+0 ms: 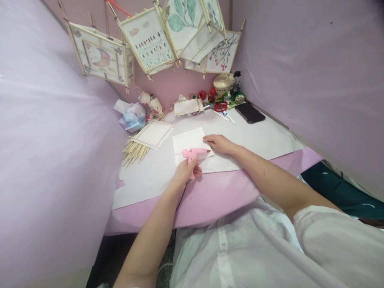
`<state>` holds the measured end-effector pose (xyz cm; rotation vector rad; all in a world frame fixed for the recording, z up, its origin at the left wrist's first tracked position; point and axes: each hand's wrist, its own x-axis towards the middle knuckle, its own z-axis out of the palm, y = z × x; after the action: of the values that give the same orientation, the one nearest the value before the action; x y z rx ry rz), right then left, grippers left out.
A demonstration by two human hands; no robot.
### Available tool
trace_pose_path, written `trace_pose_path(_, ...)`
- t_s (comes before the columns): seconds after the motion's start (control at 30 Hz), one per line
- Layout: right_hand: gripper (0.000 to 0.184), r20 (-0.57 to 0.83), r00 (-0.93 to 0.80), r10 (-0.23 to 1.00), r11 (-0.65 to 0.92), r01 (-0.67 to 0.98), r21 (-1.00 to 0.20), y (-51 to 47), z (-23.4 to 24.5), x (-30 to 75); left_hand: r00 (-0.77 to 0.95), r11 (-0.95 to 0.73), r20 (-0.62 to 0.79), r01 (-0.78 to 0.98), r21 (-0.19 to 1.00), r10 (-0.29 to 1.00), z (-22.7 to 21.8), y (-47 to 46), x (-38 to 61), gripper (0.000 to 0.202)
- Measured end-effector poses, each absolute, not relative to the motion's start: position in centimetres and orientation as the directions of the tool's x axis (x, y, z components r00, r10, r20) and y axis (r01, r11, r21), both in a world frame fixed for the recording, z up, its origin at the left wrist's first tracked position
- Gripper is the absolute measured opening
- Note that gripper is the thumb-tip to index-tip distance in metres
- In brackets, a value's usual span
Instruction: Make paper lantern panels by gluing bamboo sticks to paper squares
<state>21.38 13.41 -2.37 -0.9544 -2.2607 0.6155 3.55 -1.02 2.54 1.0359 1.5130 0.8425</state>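
Note:
My left hand (188, 171) is wrapped round the grip of a pink hot glue gun (192, 153), whose nozzle points right. Under the gun lies a sheet of white paper (187, 139) near the table's front edge. My right hand (220, 143) rests at the paper's right side with its fingers stretched out over it, close to the nozzle tip. A dark cord runs down from the gun's handle past my left wrist.
Thin wooden sticks (135, 154) lie at the left under a stick-framed paper panel (153, 134). Behind are a plastic bag (133, 116), red-handled scissors (220, 106), pens (228, 117), a phone (250, 112) and a lidded bowl (223, 83). Painted paper lanterns (150, 40) hang above.

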Motion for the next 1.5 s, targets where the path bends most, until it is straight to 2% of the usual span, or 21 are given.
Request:
trace_pose_path(0.8,0.032,0.333,-0.568,0.752,0.631,0.476,-0.612,13.6,-2.4,21.4,-0.035,0.372,-0.376,0.254,0.893,0.926,3.0,-2.4,3.0,0.040)
trace_pose_path(1.5,0.032,0.337,-0.562,0.755,0.628,0.474,-0.617,13.8,-2.9,21.4,-0.090,0.392,-0.383,0.279,0.877,0.920,3.2,-2.6,2.0,0.044)
